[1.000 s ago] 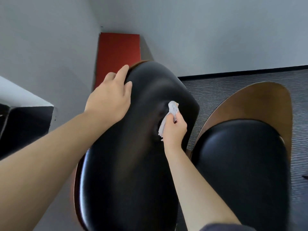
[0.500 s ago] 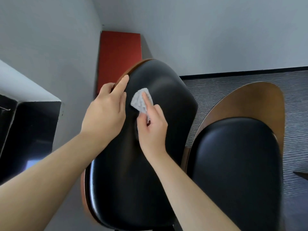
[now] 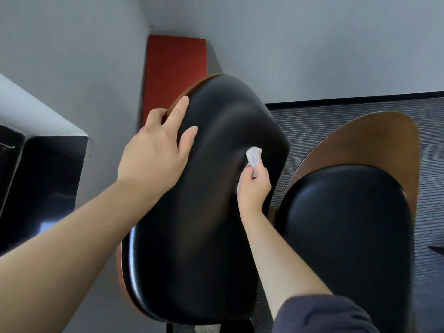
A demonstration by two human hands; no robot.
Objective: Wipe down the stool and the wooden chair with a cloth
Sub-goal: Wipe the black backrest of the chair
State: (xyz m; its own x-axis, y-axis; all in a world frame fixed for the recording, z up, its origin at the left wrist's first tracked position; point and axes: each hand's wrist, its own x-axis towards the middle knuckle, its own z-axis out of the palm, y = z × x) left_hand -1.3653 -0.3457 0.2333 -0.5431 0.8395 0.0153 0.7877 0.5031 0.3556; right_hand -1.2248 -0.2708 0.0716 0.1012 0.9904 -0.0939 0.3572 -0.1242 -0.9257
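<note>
A wooden chair with a black padded backrest (image 3: 211, 212) fills the middle of the view. My left hand (image 3: 156, 155) holds its upper left edge, thumb on the black padding and fingers curled over the brown wooden rim (image 3: 192, 88). My right hand (image 3: 253, 188) grips a crumpled white cloth (image 3: 253, 156) and presses it against the right side of the backrest. To the right stands a second black cushion (image 3: 346, 236) backed by a curved brown wooden shell (image 3: 374, 138).
A red panel (image 3: 176, 68) leans in the corner of the grey walls behind the chair. A dark glossy surface (image 3: 40, 183) lies at the left under a white ledge. Grey striped carpet (image 3: 430, 188) covers the floor at the right.
My right hand has swept the cloth from the upper middle of the backrest down to its right side. My left hand has kept its hold on the top edge.
</note>
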